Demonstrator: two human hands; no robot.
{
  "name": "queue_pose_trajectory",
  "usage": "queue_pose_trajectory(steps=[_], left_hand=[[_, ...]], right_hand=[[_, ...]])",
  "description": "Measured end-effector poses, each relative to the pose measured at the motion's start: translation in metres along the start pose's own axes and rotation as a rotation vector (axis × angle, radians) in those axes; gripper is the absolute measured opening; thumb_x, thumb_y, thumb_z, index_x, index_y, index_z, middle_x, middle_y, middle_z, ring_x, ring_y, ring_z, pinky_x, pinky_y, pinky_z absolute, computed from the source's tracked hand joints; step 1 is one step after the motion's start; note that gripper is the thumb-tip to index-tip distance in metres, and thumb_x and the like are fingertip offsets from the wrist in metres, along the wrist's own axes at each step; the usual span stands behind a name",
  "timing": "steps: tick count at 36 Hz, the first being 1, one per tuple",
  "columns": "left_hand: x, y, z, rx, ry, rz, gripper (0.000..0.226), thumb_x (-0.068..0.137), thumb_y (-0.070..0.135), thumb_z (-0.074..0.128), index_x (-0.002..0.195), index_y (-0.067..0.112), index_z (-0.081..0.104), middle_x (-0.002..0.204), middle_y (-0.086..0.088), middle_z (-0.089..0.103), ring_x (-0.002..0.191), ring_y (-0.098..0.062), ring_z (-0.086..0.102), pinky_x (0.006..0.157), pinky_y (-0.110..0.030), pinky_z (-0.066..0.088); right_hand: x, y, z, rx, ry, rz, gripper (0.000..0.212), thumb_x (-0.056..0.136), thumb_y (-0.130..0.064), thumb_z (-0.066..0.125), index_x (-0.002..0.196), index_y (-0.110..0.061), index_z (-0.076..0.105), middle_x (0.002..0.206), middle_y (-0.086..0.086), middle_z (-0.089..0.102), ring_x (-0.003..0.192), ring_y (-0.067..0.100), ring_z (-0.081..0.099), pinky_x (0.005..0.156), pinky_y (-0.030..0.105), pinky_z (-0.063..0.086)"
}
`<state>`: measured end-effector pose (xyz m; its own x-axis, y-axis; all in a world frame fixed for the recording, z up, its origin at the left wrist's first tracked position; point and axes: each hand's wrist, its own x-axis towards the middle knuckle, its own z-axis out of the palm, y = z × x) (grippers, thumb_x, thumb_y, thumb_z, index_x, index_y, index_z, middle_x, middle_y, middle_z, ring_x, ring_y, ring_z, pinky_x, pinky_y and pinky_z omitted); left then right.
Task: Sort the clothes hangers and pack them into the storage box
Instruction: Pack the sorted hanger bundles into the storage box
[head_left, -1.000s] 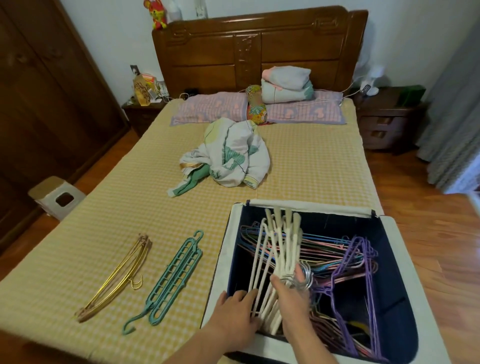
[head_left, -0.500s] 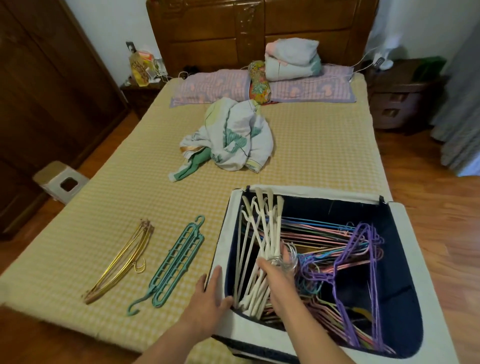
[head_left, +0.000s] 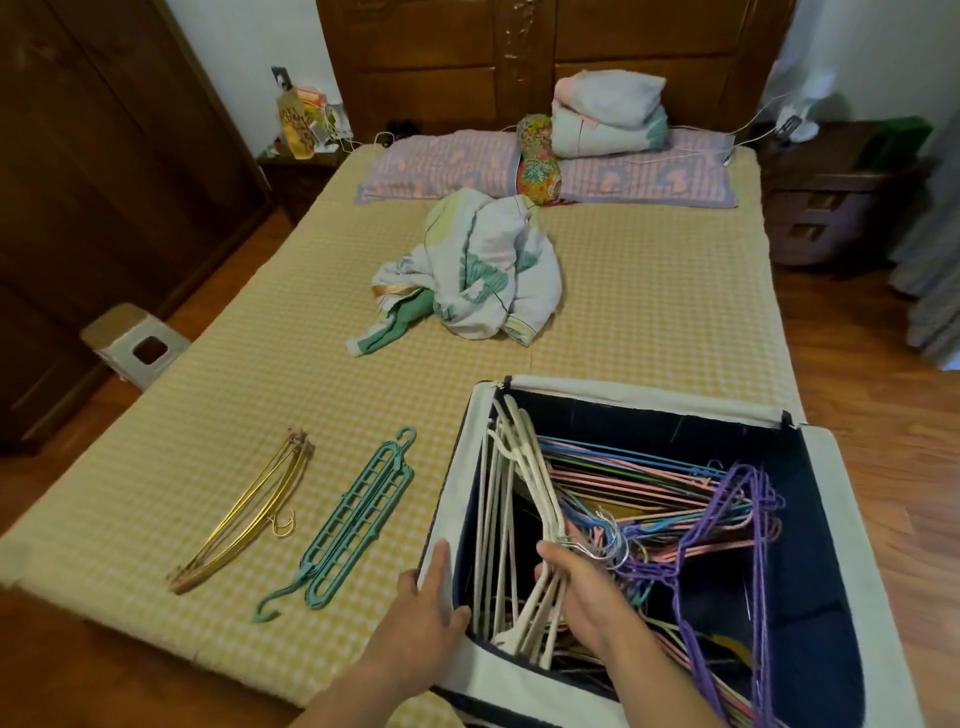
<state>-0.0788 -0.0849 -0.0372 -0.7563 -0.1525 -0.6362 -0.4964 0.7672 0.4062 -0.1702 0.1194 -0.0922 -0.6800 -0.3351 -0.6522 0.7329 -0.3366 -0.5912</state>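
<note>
White hangers (head_left: 524, 525) are gripped inside the storage box (head_left: 831, 519) by the right hand (head_left: 587, 592); left hand (head_left: 431, 603), fingers straight, rests on its rim.

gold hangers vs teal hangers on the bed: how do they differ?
The gold hangers are thin, curved, shiny bars; the teal hangers are straight, flat strips with rows of slots. The gold hangers lie further left, the teal hangers nearer the storage box. The gold hangers' hooks are small, the teal hangers' larger. Both bundles lie untouched on the bed, angled alike.
</note>
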Motion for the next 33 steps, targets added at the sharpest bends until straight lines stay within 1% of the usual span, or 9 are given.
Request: queue_pose_trajectory(steps=[4,5,8,10,12,21,26,30,33], left_hand=[[-0.001,-0.002,0.0,0.008,-0.012,-0.017,0.082,0.104,0.05,0.042,0.156,0.043,-0.021,0.16,-0.014,0.014,0.095,-0.015,0.061,0.09,-0.031,0.051],[0.0,-0.001,-0.001,0.006,-0.011,-0.016,0.082,0.104,0.051,0.042,0.156,0.043,-0.02,0.159,-0.013,0.015,0.095,-0.014,0.06,0.091,-0.032,0.051],[-0.002,0.001,-0.003,0.008,0.0,-0.003,0.081,0.105,0.05,0.042,0.157,0.042,-0.019,0.161,-0.013,0.013,0.118,-0.024,0.058,0.099,-0.034,0.048],[-0.004,0.001,-0.003,0.014,0.003,-0.012,0.081,0.105,0.049,0.043,0.157,0.042,-0.019,0.162,-0.014,0.011,0.129,-0.03,0.053,0.103,-0.034,0.044],[-0.005,0.001,-0.001,0.013,0.021,-0.012,0.081,0.105,0.048,0.043,0.157,0.042,-0.018,0.162,-0.014,0.011,0.128,-0.029,0.054,0.102,-0.033,0.044],[-0.002,-0.003,0.005,0.044,0.053,0.01,0.082,0.104,0.053,0.041,0.155,0.042,-0.022,0.156,-0.014,0.019,0.11,-0.023,0.061,0.095,-0.031,0.049],[0.0,-0.008,0.007,0.024,0.054,0.014,0.081,0.104,0.053,0.04,0.154,0.045,-0.024,0.156,-0.014,0.017,0.101,-0.02,0.063,0.093,-0.035,0.052],[-0.001,-0.009,0.007,0.013,0.059,0.004,0.081,0.104,0.054,0.04,0.153,0.046,-0.023,0.156,-0.013,0.018,0.11,-0.023,0.061,0.094,-0.035,0.052],[-0.002,-0.007,0.006,0.017,0.067,0.014,0.08,0.104,0.053,0.039,0.154,0.045,-0.023,0.155,-0.013,0.019,0.112,-0.024,0.061,0.095,-0.034,0.052]], right_hand=[[0.016,0.001,-0.003,0.037,-0.01,0.149,0.084,0.049,-0.02,0.096,0.126,-0.01,0.064,0.088,0.008,0.064,0.08,0.021,0.061,0.079,0.038,0.052],[0.02,0.001,-0.006,0.051,0.023,0.191,0.08,0.048,-0.024,0.096,0.121,-0.007,0.067,0.09,0.01,0.065,0.085,0.024,0.062,0.079,0.041,0.052],[0.035,0.009,-0.016,0.091,0.145,0.264,0.051,0.075,-0.03,0.082,0.118,-0.008,0.068,0.096,0.013,0.066,0.094,0.032,0.063,0.076,0.05,0.056],[0.037,0.017,-0.02,0.14,0.207,0.259,0.042,0.085,-0.031,0.076,0.118,-0.007,0.067,0.097,0.013,0.07,0.092,0.032,0.066,0.071,0.043,0.055],[0.035,0.021,-0.016,0.144,0.233,0.23,0.039,0.088,-0.033,0.074,0.117,-0.007,0.066,0.092,0.011,0.07,0.088,0.029,0.066,0.068,0.038,0.051],[0.041,0.028,-0.007,-0.092,0.308,0.165,0.048,0.082,-0.038,0.078,0.123,-0.02,0.062,0.125,0.01,0.067,0.114,0.033,0.063,0.095,0.055,0.052],[0.029,0.008,0.009,-0.206,0.305,0.179,0.066,0.093,-0.033,0.07,0.147,-0.009,0.04,0.151,0.014,0.045,0.14,0.035,0.041,0.106,0.053,0.039],[0.03,0.008,0.002,-0.237,0.304,0.215,0.071,0.086,-0.042,0.075,0.142,-0.008,0.046,0.148,0.01,0.05,0.138,0.032,0.044,0.11,0.05,0.036],[0.054,0.026,-0.028,-0.332,0.299,0.243,0.096,0.065,-0.065,0.083,0.138,-0.01,0.052,0.137,0.009,0.06,0.129,0.031,0.055,0.111,0.048,0.04]])
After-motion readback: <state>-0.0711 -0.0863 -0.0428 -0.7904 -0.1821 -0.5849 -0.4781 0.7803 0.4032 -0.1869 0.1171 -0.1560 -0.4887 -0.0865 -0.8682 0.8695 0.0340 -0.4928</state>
